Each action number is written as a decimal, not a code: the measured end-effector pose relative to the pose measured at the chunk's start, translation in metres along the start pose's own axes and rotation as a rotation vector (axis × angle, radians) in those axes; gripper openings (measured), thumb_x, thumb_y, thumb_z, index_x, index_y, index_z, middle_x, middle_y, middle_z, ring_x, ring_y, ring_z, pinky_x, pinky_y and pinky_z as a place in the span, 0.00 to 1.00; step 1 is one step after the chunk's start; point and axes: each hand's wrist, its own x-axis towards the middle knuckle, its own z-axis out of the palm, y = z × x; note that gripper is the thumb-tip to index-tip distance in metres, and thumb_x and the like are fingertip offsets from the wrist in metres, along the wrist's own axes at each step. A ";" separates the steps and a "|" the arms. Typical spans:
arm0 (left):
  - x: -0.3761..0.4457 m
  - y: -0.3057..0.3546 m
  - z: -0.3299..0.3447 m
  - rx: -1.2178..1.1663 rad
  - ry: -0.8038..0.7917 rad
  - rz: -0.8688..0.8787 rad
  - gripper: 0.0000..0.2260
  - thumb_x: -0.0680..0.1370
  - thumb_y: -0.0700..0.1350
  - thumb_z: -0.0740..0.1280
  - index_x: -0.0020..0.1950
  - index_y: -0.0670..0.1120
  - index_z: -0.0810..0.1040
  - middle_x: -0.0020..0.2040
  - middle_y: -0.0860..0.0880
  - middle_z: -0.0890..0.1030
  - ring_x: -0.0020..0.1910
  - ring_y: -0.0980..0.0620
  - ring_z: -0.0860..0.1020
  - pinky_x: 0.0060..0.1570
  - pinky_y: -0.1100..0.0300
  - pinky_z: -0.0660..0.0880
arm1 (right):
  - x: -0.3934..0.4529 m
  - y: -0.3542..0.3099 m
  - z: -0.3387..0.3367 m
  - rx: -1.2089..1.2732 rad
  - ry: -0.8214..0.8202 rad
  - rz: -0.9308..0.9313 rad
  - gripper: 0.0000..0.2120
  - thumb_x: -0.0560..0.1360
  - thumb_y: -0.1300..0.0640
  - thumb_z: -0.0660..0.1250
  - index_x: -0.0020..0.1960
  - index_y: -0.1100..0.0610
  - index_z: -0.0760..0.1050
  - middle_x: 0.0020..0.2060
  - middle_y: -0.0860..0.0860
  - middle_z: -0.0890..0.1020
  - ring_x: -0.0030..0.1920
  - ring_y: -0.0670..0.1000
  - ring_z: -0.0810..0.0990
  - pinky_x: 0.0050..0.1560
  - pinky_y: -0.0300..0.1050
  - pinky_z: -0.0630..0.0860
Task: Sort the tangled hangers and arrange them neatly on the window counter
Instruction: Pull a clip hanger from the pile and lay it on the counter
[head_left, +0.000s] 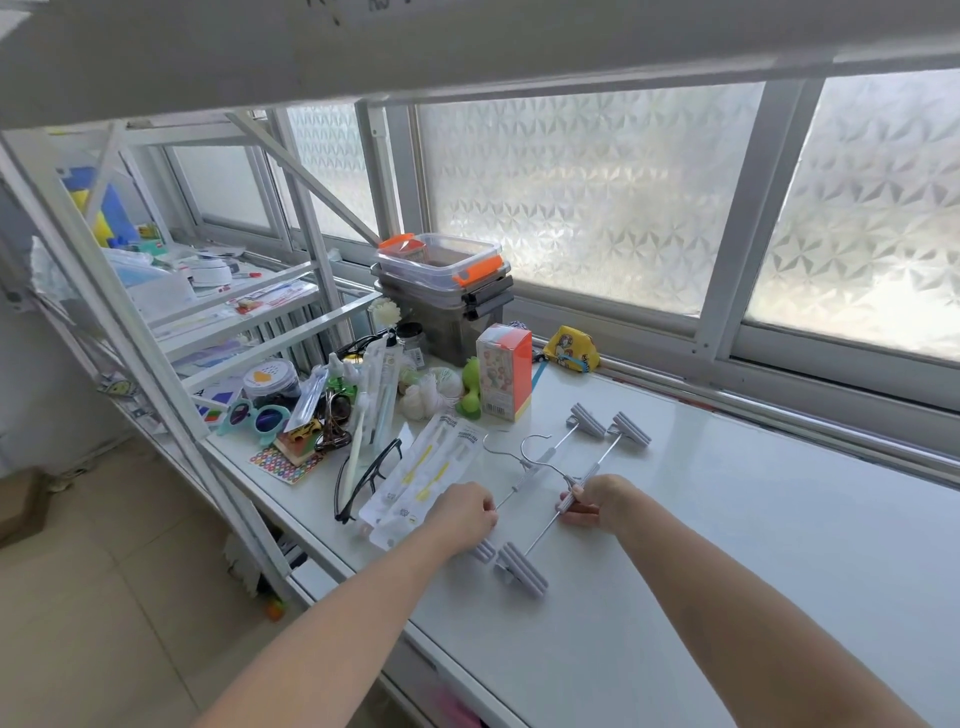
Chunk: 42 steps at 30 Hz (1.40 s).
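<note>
Two grey metal clip hangers lie side by side on the white window counter (727, 519), hooks pointing left. The left hanger (550, 453) runs from a far clip to a near clip partly hidden under my left hand (465, 512), which pinches its bar. On the right hanger (602, 461), a far clip sits near the window and a ribbed near clip (521, 569) rests by the counter's front edge. My right hand (597, 501) grips this hanger at the grey sleeve in the middle of its bar.
Clutter fills the counter's left end: toothbrush packs (415, 483), black glasses (366, 480), an orange-white box (504, 371), stacked plastic containers (441, 280), a yellow pouch (571, 349), and small toys. A white metal rack (156, 338) stands at left.
</note>
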 end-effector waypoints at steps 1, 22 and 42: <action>0.000 0.002 0.001 0.012 0.008 0.012 0.10 0.77 0.41 0.62 0.52 0.41 0.81 0.55 0.41 0.83 0.55 0.43 0.79 0.53 0.56 0.76 | -0.001 0.000 -0.001 0.002 -0.006 0.010 0.18 0.79 0.72 0.54 0.30 0.66 0.66 0.31 0.59 0.70 0.26 0.56 0.73 0.47 0.40 0.80; 0.012 0.005 -0.028 0.170 -0.283 0.017 0.10 0.78 0.50 0.63 0.47 0.45 0.80 0.47 0.44 0.79 0.43 0.48 0.73 0.39 0.60 0.70 | -0.009 -0.014 -0.020 -0.674 -0.027 -0.012 0.19 0.80 0.55 0.59 0.62 0.71 0.70 0.36 0.59 0.77 0.30 0.53 0.76 0.64 0.48 0.74; 0.009 0.020 -0.018 0.275 -0.211 0.023 0.13 0.73 0.45 0.71 0.55 0.42 0.83 0.55 0.43 0.84 0.42 0.53 0.74 0.30 0.64 0.68 | 0.011 -0.017 -0.027 -0.812 0.274 -0.371 0.12 0.75 0.64 0.58 0.53 0.70 0.74 0.39 0.58 0.81 0.12 0.47 0.73 0.15 0.34 0.73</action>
